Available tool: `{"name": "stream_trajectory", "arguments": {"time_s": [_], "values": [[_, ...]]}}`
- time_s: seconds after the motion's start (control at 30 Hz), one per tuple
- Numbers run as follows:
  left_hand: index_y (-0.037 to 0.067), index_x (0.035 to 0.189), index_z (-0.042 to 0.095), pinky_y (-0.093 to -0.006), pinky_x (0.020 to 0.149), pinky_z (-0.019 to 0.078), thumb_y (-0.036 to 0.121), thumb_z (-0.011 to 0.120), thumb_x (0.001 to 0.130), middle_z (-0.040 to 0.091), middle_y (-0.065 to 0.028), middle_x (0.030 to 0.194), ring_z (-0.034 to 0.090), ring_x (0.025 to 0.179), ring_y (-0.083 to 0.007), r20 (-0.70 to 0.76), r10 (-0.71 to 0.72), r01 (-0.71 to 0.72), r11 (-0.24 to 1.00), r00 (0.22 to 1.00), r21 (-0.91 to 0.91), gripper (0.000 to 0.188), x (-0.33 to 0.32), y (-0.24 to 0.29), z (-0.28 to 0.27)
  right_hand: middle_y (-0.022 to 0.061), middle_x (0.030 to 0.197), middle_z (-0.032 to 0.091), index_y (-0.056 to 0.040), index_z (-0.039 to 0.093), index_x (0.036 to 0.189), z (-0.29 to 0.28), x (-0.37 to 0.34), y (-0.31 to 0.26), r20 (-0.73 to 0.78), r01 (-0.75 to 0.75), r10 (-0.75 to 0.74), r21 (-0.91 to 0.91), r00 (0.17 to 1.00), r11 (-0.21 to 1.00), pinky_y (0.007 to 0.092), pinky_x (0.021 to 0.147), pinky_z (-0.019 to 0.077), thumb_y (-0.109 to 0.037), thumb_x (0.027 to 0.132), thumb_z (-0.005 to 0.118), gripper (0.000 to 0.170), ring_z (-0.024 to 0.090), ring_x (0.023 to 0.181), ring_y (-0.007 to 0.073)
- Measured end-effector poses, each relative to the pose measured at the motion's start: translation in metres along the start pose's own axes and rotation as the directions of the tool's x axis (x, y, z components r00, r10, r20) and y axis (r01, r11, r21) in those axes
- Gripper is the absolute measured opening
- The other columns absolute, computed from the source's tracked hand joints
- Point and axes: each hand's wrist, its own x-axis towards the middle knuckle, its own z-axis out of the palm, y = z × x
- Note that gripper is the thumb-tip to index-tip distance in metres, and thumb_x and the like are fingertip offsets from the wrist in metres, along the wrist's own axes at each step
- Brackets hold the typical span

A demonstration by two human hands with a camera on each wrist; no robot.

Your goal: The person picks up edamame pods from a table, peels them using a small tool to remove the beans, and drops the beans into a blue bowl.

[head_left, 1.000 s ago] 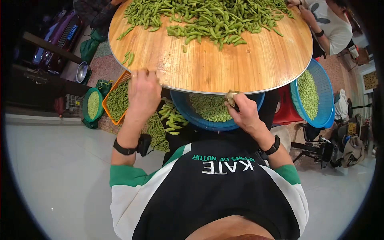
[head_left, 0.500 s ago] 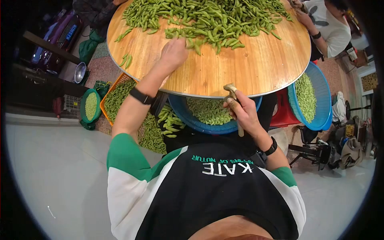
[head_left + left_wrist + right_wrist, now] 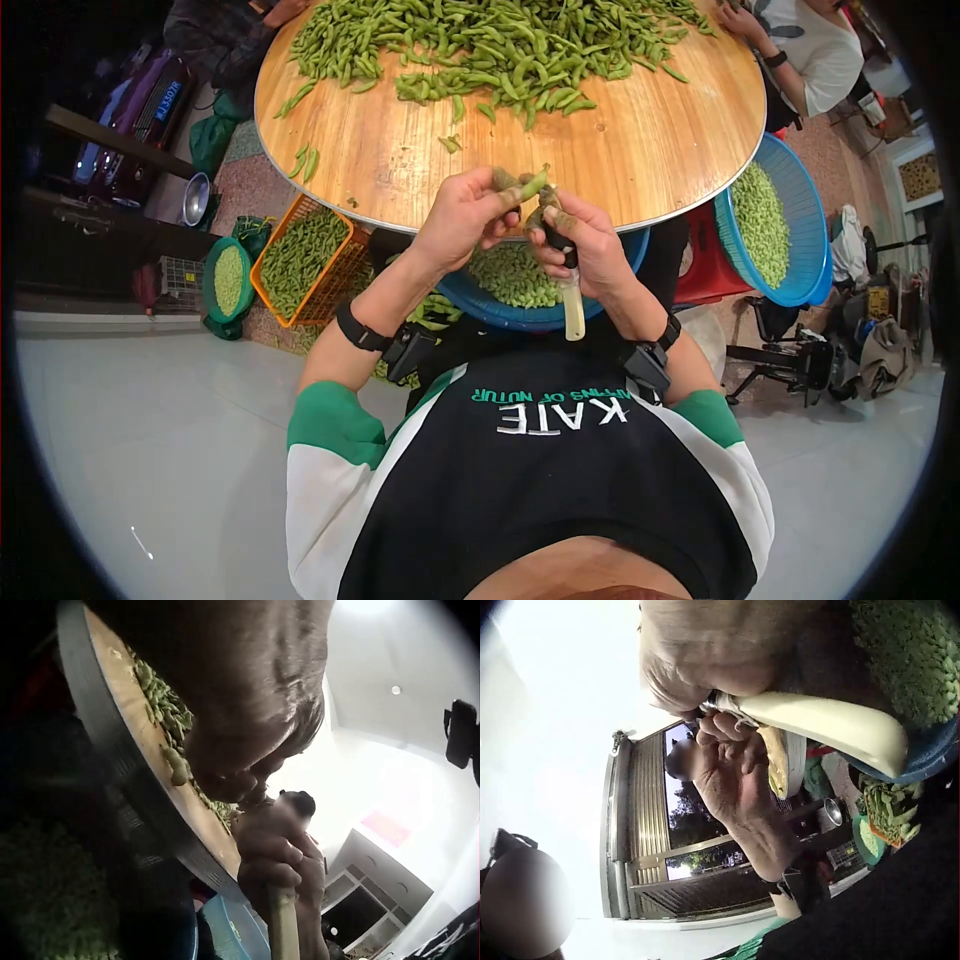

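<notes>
"With the left hand?"

"Pinching a green pod between thumb and finger, over the near edge of the round table."

"And with the right hand?"

"Clamping curled fingers round a pale-handled tool, at that same edge."

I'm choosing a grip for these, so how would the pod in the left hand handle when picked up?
The pod is probably light, being slim beside the left hand. It looks fairly stiff, jutting out without drooping. Its curved neighbours suggest little rolling.
</notes>
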Motion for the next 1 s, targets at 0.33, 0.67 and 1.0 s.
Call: {"name": "stream_trajectory", "arguments": {"time_s": [0.33, 0.67, 1.0], "values": [[0.003, 0.093, 0.056, -0.0185, 0.041, 0.0374, 0.011, 0.057, 0.093, 0.060, -0.0030, 0.072, 0.051, 0.052, -0.0048, 0.013, 0.139, -0.137, 0.987, 0.990, -0.084, 0.008, -0.006, -0.013, 0.005, 0.0026, 0.080, 0.051, -0.0076, 0.047, 0.131, 0.010, -0.010, -0.001, -0.007, 0.073, -0.073, -0.009, 0.997, 0.997, 0.0177, 0.043, 0.0321, -0.011, 0.097, 0.046, 0.034, 0.038, 0.053, 0.0061], [0.005, 0.098, 0.058, -0.0221, 0.041, 0.0416, 0.018, 0.057, 0.095, 0.055, 0.0010, 0.068, 0.049, 0.054, -0.0076, 0.271, -0.077, 0.222, 0.798, 0.960, -0.560, 0.014, -0.007, -0.015, 0.007, 0.0035, 0.080, 0.053, -0.0077, 0.050, 0.126, -0.003, -0.014, -0.003, 0.080, -0.008, -0.004, 0.137, 0.997, 0.990, 0.0184, 0.042, 0.0326, -0.010, 0.096, 0.049, 0.031, 0.041, 0.054, 0.0069], [-0.001, 0.087, 0.056, -0.0325, 0.052, 0.0454, 0.007, 0.066, 0.083, 0.053, -0.0114, 0.065, 0.055, 0.055, -0.0130, 0.392, 0.675, -0.588, 0.075, 0.625, 0.806, 0.015, -0.016, -0.009, 0.006, 0.0050, 0.081, 0.051, -0.0090, 0.050, 0.128, 0.003, -0.016, 0.000, 0.075, -0.148, 0.131, 0.329, 0.989, 0.932, 0.0162, 0.041, 0.0324, -0.012, 0.096, 0.051, 0.033, 0.039, 0.054, 0.0069]]}}
